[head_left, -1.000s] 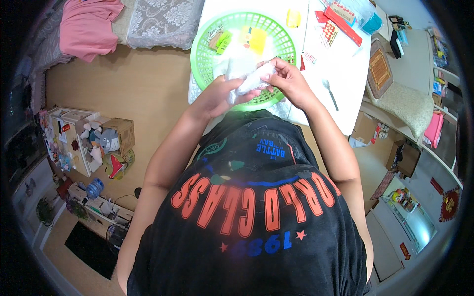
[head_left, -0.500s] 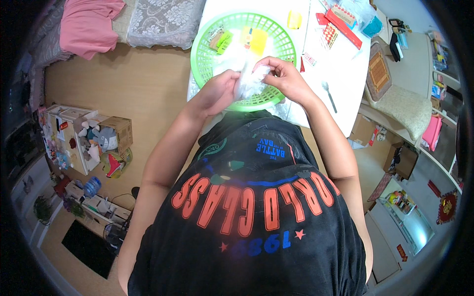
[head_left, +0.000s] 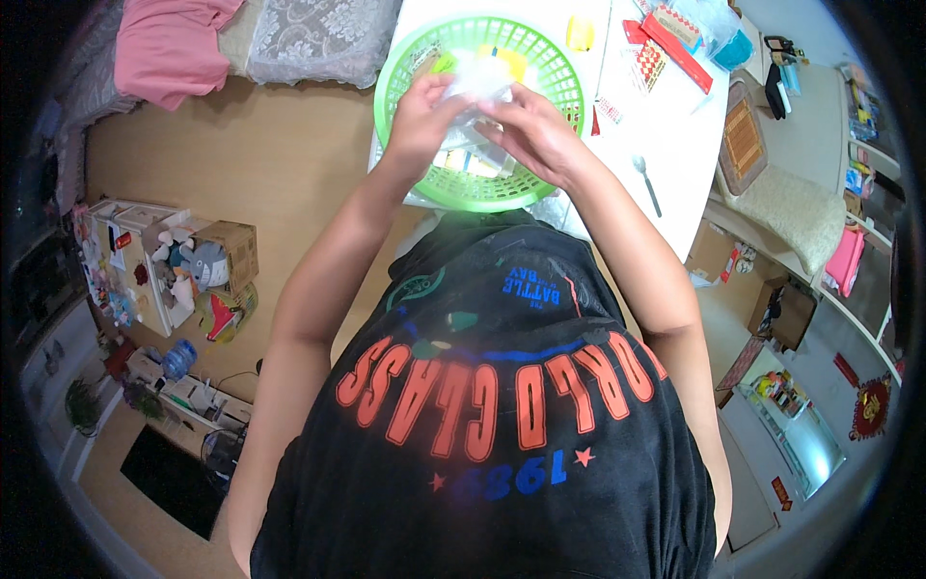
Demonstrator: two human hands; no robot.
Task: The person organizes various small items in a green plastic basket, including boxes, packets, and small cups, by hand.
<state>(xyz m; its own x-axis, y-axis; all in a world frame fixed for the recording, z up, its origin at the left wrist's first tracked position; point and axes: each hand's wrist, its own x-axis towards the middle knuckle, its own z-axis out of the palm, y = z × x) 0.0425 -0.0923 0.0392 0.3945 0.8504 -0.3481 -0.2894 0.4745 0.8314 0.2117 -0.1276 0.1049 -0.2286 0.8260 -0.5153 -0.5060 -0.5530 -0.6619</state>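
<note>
A crumpled, clear-white plastic bag (head_left: pixel 475 82) is held over a round green plastic basket (head_left: pixel 482 201). My left hand (head_left: pixel 421 121) grips the bag on its left side with bent fingers. My right hand (head_left: pixel 536 133) pinches it from the right, thumb toward the middle. Past the bag, a yellow item (head_left: pixel 514 64) and a bright green packet (head_left: pixel 444 64) lie in the basket, both partly covered. Small pale packets (head_left: pixel 475 162) show below my hands at the basket's near side. What the bag contains, if anything, I cannot make out.
The basket stands on a white table. To its right are a grey-handled spoon (head_left: pixel 648 185), a yellow item (head_left: pixel 580 35), and red packaging (head_left: pixel 677 60) beside a clear bag. A chair with a woven pad (head_left: pixel 743 135) is at the right; a lace-covered seat (head_left: pixel 313 43) is at the left.
Both hands have moved farther away over the basket, taking the bag with them. The bag now looks more spread out, and pale packets on the basket's near side have come into sight.
</note>
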